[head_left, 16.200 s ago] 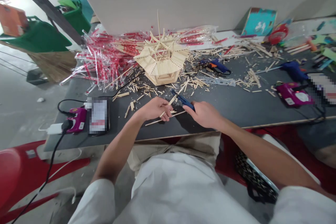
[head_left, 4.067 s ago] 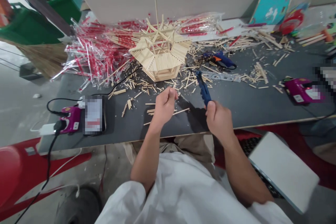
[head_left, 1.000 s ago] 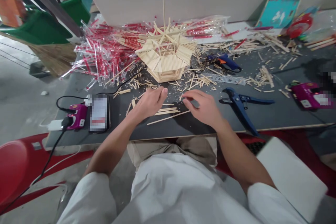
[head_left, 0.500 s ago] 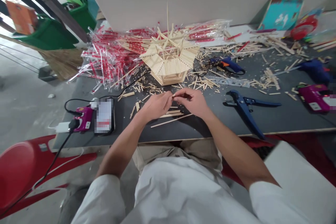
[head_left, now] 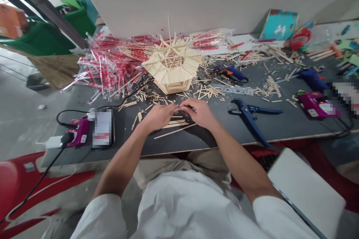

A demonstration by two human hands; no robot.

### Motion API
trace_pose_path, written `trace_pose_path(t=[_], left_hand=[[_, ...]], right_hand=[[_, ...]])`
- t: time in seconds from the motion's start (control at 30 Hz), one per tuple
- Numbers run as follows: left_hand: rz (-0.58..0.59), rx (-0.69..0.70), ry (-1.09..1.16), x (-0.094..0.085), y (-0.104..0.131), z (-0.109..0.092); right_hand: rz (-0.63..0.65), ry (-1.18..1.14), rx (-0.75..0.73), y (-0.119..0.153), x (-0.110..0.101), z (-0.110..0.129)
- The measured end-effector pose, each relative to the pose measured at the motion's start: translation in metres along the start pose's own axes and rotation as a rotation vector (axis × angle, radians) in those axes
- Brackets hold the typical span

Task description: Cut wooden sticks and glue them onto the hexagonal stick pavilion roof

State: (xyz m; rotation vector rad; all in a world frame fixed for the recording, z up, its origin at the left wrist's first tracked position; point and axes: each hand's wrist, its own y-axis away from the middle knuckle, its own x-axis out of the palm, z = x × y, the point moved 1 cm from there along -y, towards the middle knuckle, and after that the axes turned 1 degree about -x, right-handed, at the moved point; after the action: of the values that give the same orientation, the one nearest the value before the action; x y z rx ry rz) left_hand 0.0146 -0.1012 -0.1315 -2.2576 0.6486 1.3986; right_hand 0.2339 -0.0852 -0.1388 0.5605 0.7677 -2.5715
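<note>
Between my two hands is a short wooden stick (head_left: 178, 108), mostly hidden by the fingers. My left hand (head_left: 160, 115) pinches one end, and my right hand (head_left: 198, 112) is closed on the other. Just beyond them stands a model house of wooden sticks (head_left: 171, 76), with a flared many-sided roof and one tall thin stick upright at its top. Several loose sticks (head_left: 175, 123) lie on the table below my hands. To the right rests a blue cutter (head_left: 251, 115) with its handles spread.
Red-and-clear plastic wrappers (head_left: 105, 59) heap at the back left. A blue glue gun (head_left: 234, 73) lies among stick offcuts (head_left: 211, 91), near a metal ruler (head_left: 238, 89). A phone (head_left: 103, 129) and a purple power adapter (head_left: 80, 131) with cables sit at the left edge.
The camera view has shifted, so the whole table appears farther left. My fingers have drawn slightly apart, showing a bit of the stick between them.
</note>
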Motion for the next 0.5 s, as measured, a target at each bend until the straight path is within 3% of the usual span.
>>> trace_pose_path(t=[0.13,0.27,0.5], left_hand=[[-0.009,-0.016,0.024,0.0013,-0.0010,0.0023],[0.004,-0.002,-0.092,0.0033,-0.0005,0.0031],[-0.038,0.012,-0.104,0.0019,0.0013,0.0063]], right_hand=[[0.016,0.108,-0.042,0.0016,0.0006,0.0020],[0.003,0.174,-0.071,0.0037,0.0025,0.0012],[-0.051,0.227,-0.023,0.0031,0.0030,-0.0047]])
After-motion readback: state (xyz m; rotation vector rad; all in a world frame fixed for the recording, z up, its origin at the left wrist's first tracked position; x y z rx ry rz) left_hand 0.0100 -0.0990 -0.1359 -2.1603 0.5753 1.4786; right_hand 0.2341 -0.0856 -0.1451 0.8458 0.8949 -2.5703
